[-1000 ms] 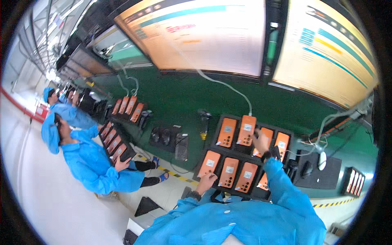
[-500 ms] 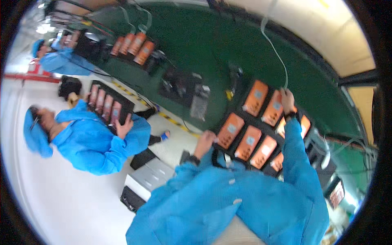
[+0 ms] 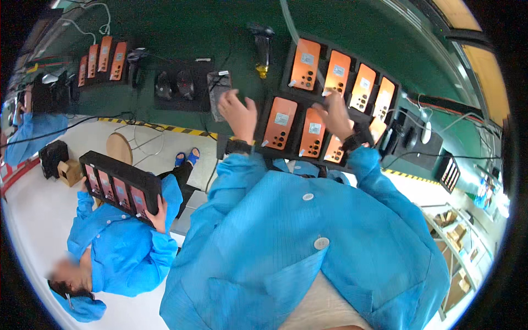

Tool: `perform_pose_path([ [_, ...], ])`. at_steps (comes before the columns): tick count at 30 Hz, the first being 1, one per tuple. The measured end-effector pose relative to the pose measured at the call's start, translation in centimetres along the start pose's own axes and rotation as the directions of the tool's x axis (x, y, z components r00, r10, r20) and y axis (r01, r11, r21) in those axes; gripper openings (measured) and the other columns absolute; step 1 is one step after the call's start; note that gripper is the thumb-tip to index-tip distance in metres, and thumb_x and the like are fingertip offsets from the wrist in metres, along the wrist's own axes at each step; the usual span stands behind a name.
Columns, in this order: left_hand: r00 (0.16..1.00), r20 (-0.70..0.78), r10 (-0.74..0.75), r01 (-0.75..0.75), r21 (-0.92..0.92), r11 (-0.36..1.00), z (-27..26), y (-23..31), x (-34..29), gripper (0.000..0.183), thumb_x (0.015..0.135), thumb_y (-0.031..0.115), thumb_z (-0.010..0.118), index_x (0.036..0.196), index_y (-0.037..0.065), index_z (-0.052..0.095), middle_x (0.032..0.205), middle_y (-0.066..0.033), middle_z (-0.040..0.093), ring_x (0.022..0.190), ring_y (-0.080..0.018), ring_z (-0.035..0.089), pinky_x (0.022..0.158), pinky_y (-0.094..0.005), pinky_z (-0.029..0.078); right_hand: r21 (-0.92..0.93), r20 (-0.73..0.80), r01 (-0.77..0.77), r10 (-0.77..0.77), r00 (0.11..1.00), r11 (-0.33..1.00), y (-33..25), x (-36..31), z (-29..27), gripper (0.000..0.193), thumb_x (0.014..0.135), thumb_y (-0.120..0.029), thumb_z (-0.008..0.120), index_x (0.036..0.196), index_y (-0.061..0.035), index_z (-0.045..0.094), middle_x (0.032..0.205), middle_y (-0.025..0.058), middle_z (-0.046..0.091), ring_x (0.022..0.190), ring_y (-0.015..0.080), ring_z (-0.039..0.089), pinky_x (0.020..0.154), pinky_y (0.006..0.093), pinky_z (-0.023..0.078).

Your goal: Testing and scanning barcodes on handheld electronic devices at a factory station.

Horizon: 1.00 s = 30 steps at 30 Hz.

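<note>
My left hand [image 3: 240, 116] is raised at the tray's left side with its fingers apart and holds nothing. Close behind its fingers lies a dark phone [image 3: 219, 82] with a pale label. My right hand [image 3: 336, 118] is over the black tray [image 3: 268, 159], between its two rows of orange phones. A white cable [image 3: 292, 25] runs from the far edge down to its fingers, which seem closed on it; the cable's tip is hidden. Below those fingers is a near-row phone [image 3: 312, 132]; behind them, a far-row phone [image 3: 337, 69]. Each phone has a pale label and dark camera rings.
A dark handheld device [image 3: 263, 47] with a yellow end lies behind the tray. Another tray of orange phones [image 3: 116, 61] is at the far left of the green bench. To my left, a co-worker holds a black tray [image 3: 151, 179] of phones. Shelves [image 3: 459, 242] stand at the right.
The view has turned. My right hand has come nearer along the phones, with the cable trailing to it. My left hand has left the tray's near-left corner and risen beside the dark phone.
</note>
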<state>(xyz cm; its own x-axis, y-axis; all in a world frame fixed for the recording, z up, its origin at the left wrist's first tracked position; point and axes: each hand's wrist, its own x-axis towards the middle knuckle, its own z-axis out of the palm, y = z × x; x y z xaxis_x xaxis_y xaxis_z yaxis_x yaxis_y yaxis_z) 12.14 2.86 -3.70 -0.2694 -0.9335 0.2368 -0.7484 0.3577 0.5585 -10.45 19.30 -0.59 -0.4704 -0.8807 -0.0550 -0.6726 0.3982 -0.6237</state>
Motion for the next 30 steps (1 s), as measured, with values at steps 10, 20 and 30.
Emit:
perform_pose_path([
  [10,0.865,0.487,0.123,0.063,-0.348,0.936,0.6,-0.9,-2.3,0.022,0.082,0.009,0.055,0.1,-0.003,0.053,0.096,-0.0209,0.054,0.095,-0.0387,0.053,0.078,-0.0451,0.044,-0.236,-0.008,0.144,-0.15,0.989,0.961,-2.9,-1.5,7.0,0.051,0.074,-0.033,0.077,0.095,0.0018,0.046,0.14,0.0276,0.031,0.136,0.041,0.024,0.112,0.0541,0.021],
  [20,0.993,0.111,0.042,-0.014,-0.238,0.971,8.6,2.0,3.7,0.058,0.077,0.018,0.065,0.121,-0.011,0.04,0.115,-0.031,0.045,0.109,-0.0477,0.042,0.095,-0.0511,0.036,-0.306,0.071,0.075,-0.056,0.996,0.949,-3.5,-0.8,7.5,0.057,0.07,-0.034,0.078,0.103,0.0005,0.046,0.142,0.0282,0.029,0.138,0.0405,0.022,0.108,0.06,0.021],
  [30,0.802,0.592,-0.085,0.139,-0.046,0.989,9.9,2.9,11.9,0.089,0.065,0.041,0.073,0.128,-0.011,0.039,0.111,-0.03,0.059,0.102,-0.0411,0.06,0.087,-0.0417,0.049,-0.428,0.105,0.029,0.018,0.994,0.903,-4.2,-0.8,7.8,0.061,0.071,-0.038,0.077,0.109,0.0017,0.051,0.146,0.0244,0.026,0.14,0.0367,0.021,0.11,0.0548,0.023],
])
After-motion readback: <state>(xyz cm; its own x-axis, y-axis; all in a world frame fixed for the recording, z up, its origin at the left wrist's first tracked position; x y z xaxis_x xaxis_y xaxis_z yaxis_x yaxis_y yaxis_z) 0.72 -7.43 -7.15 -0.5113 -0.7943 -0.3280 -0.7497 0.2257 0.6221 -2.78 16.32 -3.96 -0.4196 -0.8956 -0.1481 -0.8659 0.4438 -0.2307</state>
